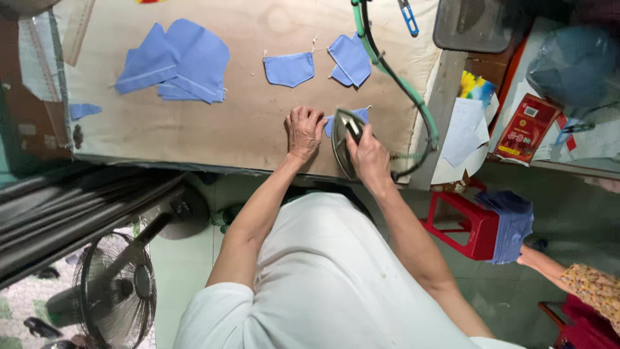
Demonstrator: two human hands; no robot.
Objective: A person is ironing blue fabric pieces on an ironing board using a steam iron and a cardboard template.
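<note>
Iron (344, 139) sits under the right hand (368, 155), whose grip is wrapped tight around the handle, pressing a small blue fabric piece (359, 115) near the tabletop (213, 123) edge. Just left of that grip, the left hand (305, 131) lies flat, fingers spread, pinning the cloth. To press well, I'd keep those fingers clear of the soleplate. Its long axis runs away from the person, nose pointing outward.

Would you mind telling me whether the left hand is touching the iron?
Apart. The head view shows blue cloth between the left hand and the iron, gripped by the right hand.
</note>
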